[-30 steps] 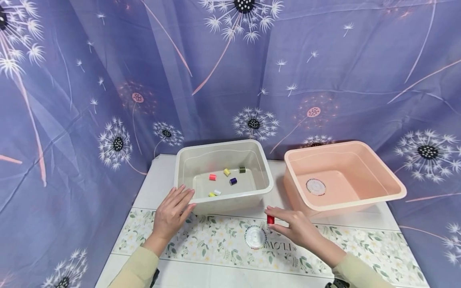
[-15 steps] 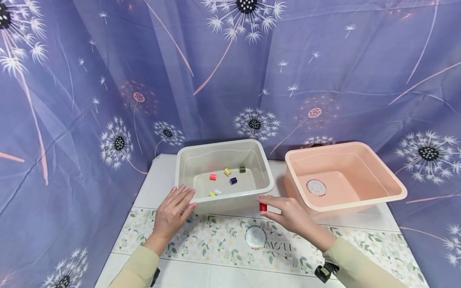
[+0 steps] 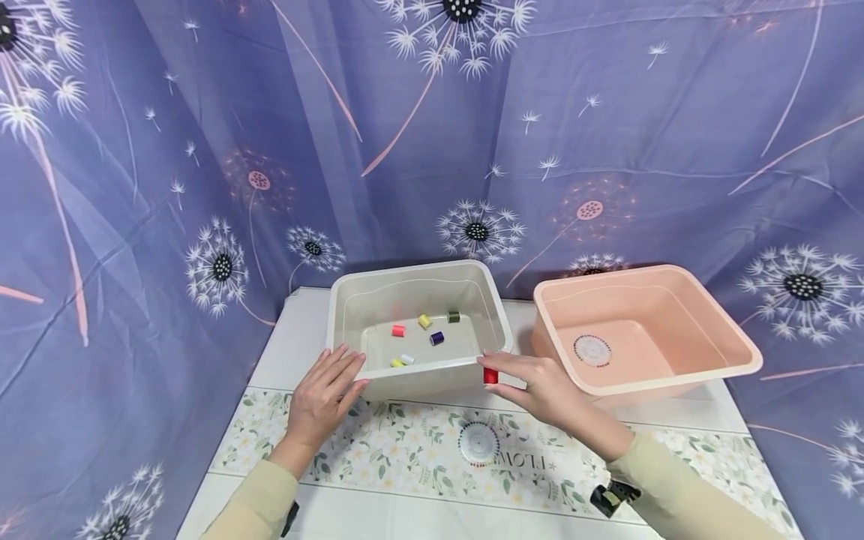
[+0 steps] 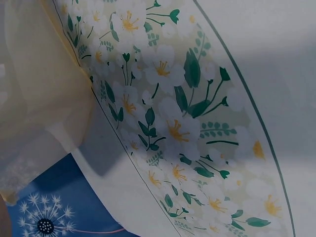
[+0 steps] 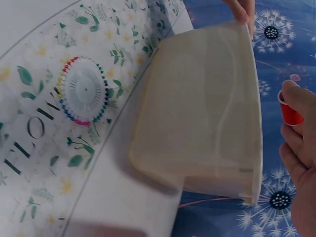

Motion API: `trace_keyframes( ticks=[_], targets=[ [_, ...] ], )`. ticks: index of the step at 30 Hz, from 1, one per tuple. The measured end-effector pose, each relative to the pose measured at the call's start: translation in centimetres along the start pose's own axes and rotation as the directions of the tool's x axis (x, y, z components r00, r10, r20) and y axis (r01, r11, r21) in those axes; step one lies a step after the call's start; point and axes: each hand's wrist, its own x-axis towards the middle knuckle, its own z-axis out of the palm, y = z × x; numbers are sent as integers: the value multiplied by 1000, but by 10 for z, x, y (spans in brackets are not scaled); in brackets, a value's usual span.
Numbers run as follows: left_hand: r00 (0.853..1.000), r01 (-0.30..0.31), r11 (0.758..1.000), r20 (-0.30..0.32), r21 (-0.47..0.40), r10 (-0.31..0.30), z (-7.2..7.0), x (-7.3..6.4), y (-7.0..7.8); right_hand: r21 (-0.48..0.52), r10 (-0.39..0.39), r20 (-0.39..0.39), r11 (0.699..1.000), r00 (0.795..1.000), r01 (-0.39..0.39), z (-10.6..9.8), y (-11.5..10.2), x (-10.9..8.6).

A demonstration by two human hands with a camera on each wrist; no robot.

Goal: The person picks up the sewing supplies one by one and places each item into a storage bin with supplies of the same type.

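Between thumb and fingertips, my right hand pinches a red spool of thread at the near right corner of the grey bin. The right wrist view shows that red spool apart from the bin's rim. My left hand rests on the bin's near left rim with its fingers extended. Inside the grey bin lie several spools: a pink one, a yellow one, a dark green one, a dark blue one, a white one and another yellow one.
A peach bin stands to the right, with a round pin wheel in it. Another pin wheel lies on the floral strip of the table. A blue dandelion curtain hangs behind and at both sides.
My right hand has carried the red spool up from above the table, forward and slightly left to the grey bin's near right corner. The left hand has stayed on the rim.
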Motion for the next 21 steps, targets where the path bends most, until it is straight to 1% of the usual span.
trace_keyframes(
  ticks=[4, 10, 18, 21],
  targets=[
    [1000, 3, 1000, 3, 1, -3, 0, 0, 0, 22, -6, 0, 1000, 1000, 6, -3, 3, 9],
    [1000, 3, 1000, 3, 7, -3, -1, -1, -1, 31, 18, 37, 999, 999, -19, -6, 7, 24],
    [1000, 0, 1000, 2, 2, 0, 0, 0, -1, 38, 19, 62, 999, 998, -21, -6, 16, 44],
    [1000, -3, 1000, 1, 0, 3, 0, 0, -2, 44, 34, 90, 998, 995, -38, -8, 18, 52]
  ],
)
